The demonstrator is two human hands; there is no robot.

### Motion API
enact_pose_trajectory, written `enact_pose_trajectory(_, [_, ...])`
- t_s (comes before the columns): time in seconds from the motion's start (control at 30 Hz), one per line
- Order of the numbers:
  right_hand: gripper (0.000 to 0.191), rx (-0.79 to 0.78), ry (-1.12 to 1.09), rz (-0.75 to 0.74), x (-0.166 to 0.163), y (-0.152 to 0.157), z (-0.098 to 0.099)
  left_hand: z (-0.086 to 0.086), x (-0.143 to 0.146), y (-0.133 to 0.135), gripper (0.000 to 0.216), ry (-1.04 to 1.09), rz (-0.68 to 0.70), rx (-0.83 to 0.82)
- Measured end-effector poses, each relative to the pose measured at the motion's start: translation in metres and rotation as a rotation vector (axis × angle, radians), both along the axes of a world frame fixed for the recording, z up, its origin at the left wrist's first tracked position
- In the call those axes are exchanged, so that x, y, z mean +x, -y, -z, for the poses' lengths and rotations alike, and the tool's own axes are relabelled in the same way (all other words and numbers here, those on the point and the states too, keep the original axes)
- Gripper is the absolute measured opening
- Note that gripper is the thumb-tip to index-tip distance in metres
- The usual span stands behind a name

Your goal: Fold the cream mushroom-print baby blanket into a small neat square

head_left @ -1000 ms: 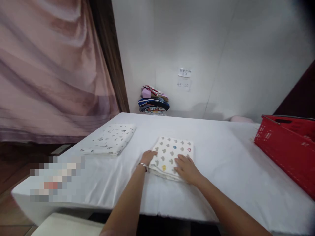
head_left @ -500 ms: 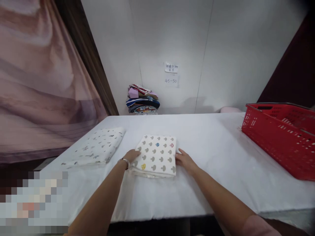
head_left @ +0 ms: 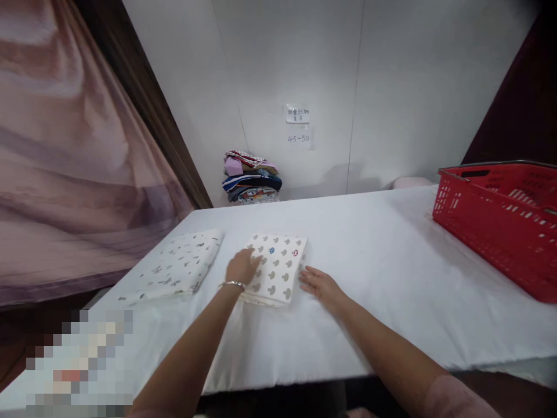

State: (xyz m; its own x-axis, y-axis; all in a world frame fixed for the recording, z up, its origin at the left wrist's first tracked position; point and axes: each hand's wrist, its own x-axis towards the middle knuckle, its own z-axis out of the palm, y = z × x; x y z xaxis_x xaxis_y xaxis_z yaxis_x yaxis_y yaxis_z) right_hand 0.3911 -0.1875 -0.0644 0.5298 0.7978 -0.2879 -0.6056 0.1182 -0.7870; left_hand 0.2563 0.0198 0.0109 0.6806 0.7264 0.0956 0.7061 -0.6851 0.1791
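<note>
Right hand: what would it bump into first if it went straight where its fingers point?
Probably the mushroom cloth, at its right edge. The right hand aims its fingers that way, very close by; whether they already touch it, I can't tell.

Dim, diffuse light left a soft shadow [head_left: 342, 176] on the wall [head_left: 322, 64] beyond the right hand [head_left: 323, 288]. Pixelation masked a patch [head_left: 80, 368] left of it.

Folded white fabric cloth [head_left: 278, 268], printed with rows of grey mushrooms and single blue and red ones, lying as a flat, layered, four-sided pad on a white cloth-covered table [head_left: 369, 249].
</note>
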Motion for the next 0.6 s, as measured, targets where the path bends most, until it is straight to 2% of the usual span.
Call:
enact_pose_trajectory(0.13, [0.039, 0.038, 0.034, -0.008, -0.003, 0.002, -0.001, 0.014, 0.002, 0.079, 0.052, 0.047, 0.306, -0.079])
enact_pose_trajectory(0.23, [0.035, 0.071, 0.154, -0.003, -0.009, 0.003, 0.004, 0.028, -0.003, 0.107, 0.058, 0.033, 0.37, -0.067])
enact_pose_trajectory(0.33, [0.031, 0.044, 0.404, -0.039, -0.015, 0.002, 0.012, 0.034, -0.008, 0.104, 0.047, 0.07, 0.324, -0.094])
enact_pose_trajectory(0.47, [0.026, -0.014, 0.781, -0.098, -0.022, 0.003, 0.017, 0.027, -0.012, 0.091, 0.04, 0.116, 0.274, -0.247])
enact_pose_trajectory(0.6, [0.028, -0.047, 0.806, -0.084, -0.022, 0.002, 0.022, 0.02, -0.013, 0.089, 0.035, 0.14, 0.203, -0.306])
